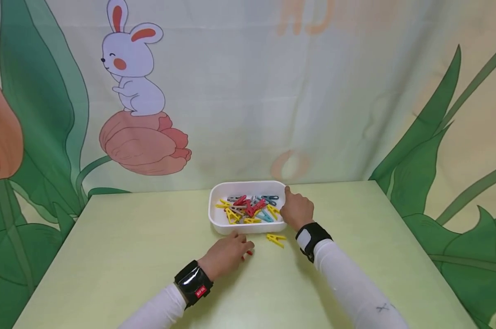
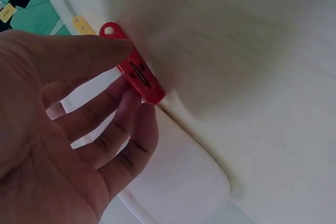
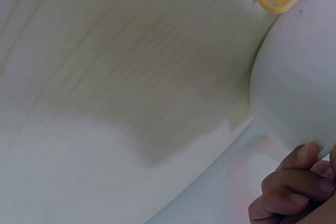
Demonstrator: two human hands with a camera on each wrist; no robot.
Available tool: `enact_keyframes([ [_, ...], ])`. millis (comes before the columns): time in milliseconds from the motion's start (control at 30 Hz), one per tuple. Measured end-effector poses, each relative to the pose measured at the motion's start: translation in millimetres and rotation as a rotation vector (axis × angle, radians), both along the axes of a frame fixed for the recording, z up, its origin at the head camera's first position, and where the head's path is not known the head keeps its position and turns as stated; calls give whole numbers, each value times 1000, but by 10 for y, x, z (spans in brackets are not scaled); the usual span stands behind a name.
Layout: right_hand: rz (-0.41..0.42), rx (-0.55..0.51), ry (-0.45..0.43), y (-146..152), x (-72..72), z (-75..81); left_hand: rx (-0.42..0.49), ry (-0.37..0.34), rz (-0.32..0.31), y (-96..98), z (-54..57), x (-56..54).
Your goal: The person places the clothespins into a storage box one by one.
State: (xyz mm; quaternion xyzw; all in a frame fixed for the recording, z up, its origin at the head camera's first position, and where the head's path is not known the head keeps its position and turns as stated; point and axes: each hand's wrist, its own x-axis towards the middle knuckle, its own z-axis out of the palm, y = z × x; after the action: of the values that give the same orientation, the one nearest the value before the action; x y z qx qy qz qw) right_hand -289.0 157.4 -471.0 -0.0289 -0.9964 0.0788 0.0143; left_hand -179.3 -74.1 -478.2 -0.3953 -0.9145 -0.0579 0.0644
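Observation:
A white plastic tub (image 1: 248,228) at the back of the table holds a heap of clothespins (image 1: 254,206) in red, yellow, blue and grey. Just in front of it, my left hand (image 1: 225,256) pinches a red clothespin (image 2: 137,69) between thumb and fingers, close over the tabletop. My right hand (image 1: 297,209) grips the tub's right rim, its fingers curled against the wall in the right wrist view. On the table by the tub's front right corner lies a single yellow clothespin (image 1: 276,239), which also shows at the top of the right wrist view.
The pale green table (image 1: 129,256) runs back to a hanging curtain (image 1: 240,100) printed with a rabbit, tulips and leaves. The tub stands near the table's back edge. Both wrists wear black straps.

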Motion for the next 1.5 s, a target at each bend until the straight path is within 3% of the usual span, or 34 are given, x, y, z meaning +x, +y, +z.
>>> enact_keyframes([
  [300,-2,3,-12,-1,49,109,-30,-93,15,18,-28,47],
  [533,-4,3,-24,-10,75,139,-40,-79,2,10,29,38],
  [633,-10,1,-30,-13,74,135,-29,-47,-3,5,145,22],
  [800,-17,-1,-27,-15,58,126,51,-13,20,-2,461,-16],
  [967,-8,8,-18,-8,31,127,153,18,85,-41,728,-129],
  [1100,-6,12,-21,-8,18,115,162,24,147,-85,844,-237],
  [1267,-14,10,-23,-2,4,87,150,27,210,-88,873,-397],
  [1500,-12,-1,-17,-2,-7,29,132,-5,263,-43,815,-581],
])
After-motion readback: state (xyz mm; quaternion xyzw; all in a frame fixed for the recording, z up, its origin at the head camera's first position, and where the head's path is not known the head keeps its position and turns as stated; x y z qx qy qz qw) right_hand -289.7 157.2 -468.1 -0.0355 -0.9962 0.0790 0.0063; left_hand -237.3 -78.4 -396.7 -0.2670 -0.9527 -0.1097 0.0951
